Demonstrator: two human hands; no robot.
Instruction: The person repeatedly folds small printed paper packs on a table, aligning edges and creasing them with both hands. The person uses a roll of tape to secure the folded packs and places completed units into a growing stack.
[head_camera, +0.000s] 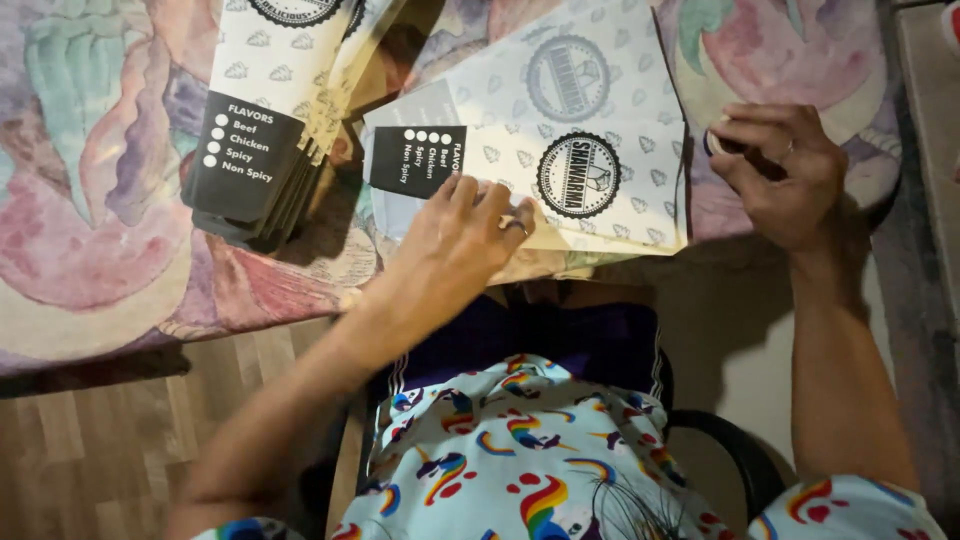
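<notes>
A white printed paper sheet (600, 130) with a black corner panel and round black stamps lies on the table in front of me. My left hand (460, 235) rests on its near edge, fingers spread flat, a ring on one finger. My right hand (780, 175) is at the sheet's right edge, fingers curled around a small round object (716, 135) that is mostly hidden. A stack of similar printed paper sleeves (265, 120) with black panels lies to the left, apart from both hands.
The table carries a pastel patterned cloth (90, 180) that hangs over its near edge. Wooden floor (110, 450) shows at lower left. My lap in rainbow-print clothing (520, 450) and a dark chair edge (730, 450) fill the bottom.
</notes>
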